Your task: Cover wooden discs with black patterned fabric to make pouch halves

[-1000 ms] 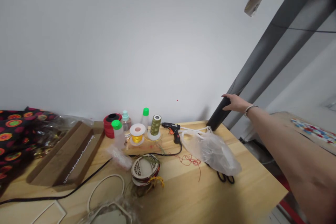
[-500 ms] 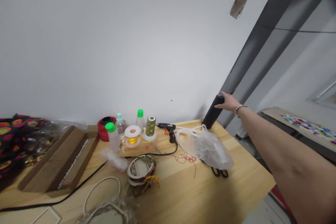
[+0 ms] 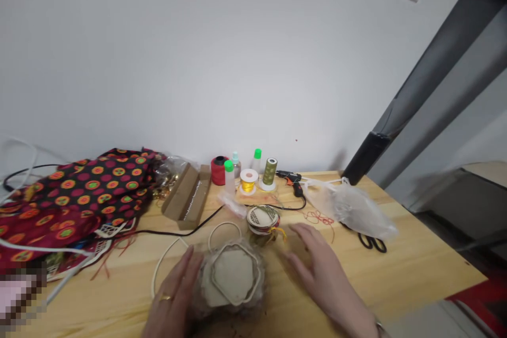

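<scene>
My left hand lies flat with fingers stretched, touching the left side of a clear bag holding a hexagonal wooden frame on the wooden table. On the table right of the bag rests my right hand, fingers open, its tips near a stack of round wooden fan-shaped pieces with yellow thread. A white ring lies just behind the bag.
Thread spools, small bottles and a glue gun stand at the back by the wall. Patterned fabric lies left, wooden blocks beside it. A plastic bag and scissors lie right, below a leaning black roll.
My right hand let go of the black roll and came down to the table. My left hand has come into view beside the bagged frame. The view has swung left.
</scene>
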Demonstrator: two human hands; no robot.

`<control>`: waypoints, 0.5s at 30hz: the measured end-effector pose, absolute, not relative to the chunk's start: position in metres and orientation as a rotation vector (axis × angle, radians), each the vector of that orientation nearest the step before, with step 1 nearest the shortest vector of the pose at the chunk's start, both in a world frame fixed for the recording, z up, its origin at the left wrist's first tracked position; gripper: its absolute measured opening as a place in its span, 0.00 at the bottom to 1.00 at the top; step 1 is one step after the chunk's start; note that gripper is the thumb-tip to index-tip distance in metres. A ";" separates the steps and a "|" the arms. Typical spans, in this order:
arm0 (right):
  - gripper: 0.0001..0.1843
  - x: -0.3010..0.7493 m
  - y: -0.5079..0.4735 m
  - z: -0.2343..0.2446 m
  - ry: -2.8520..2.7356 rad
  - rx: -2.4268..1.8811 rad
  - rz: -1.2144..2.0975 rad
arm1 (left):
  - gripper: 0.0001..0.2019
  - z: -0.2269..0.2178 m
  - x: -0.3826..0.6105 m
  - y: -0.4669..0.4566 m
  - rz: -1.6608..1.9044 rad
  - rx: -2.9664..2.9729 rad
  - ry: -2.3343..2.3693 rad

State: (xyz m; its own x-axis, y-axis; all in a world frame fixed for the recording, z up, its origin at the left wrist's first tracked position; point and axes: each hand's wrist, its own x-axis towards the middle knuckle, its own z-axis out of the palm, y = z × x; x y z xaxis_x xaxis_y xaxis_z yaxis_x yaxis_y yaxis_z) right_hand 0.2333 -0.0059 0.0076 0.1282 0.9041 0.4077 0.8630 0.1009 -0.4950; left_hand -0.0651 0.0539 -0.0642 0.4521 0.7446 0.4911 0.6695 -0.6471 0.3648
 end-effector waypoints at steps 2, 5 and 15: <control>0.32 0.216 0.013 -0.006 -1.801 -1.780 0.032 | 0.52 -0.065 -0.057 0.052 0.938 2.537 1.293; 0.34 0.207 0.041 -0.004 -2.005 -1.782 -0.002 | 0.49 -0.061 -0.051 0.049 0.869 2.547 1.301; 0.21 0.242 0.065 -0.013 -2.071 -1.672 -0.253 | 0.39 -0.069 -0.049 0.054 0.912 2.573 1.291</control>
